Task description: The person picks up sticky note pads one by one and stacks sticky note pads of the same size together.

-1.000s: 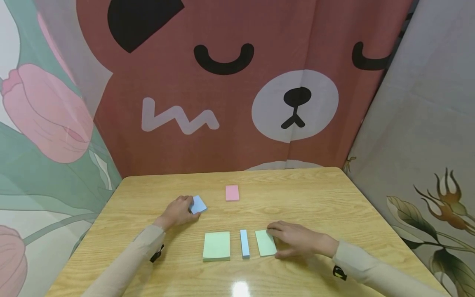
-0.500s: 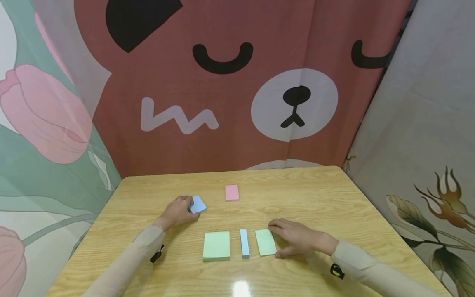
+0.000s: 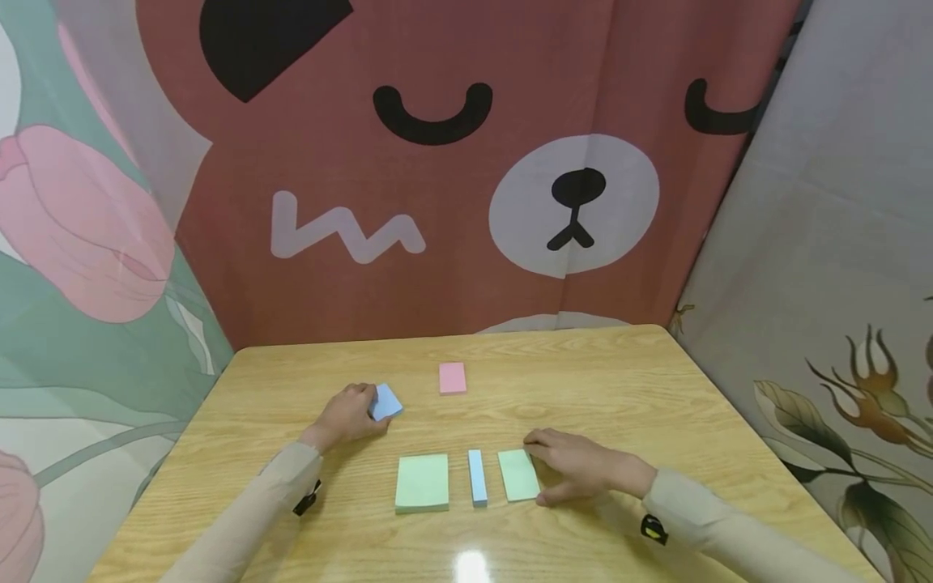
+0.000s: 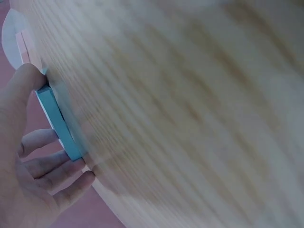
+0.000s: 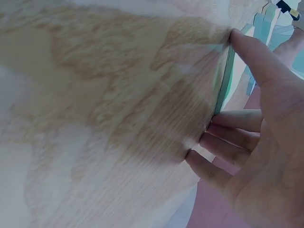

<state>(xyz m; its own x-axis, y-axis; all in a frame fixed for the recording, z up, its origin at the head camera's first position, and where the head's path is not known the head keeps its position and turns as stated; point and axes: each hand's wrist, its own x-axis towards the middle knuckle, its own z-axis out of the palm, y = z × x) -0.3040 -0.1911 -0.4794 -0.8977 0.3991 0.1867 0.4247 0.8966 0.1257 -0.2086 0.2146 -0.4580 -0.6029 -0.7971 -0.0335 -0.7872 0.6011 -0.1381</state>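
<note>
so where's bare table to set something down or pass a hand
Widest bare patch: the far right of the table, bordered by the pink pad, the right hand and the right edge. Another lies between the pink pad and the large green pad. Crowded: the near row, where that pad, the narrow blue pad and the small green pad leave slim gaps.

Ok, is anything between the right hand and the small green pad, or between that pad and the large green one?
Nothing visible separates the right hand from the small green pad; they touch. The narrow blue pad lies between the small one and the large green pad, apart from both.
</note>
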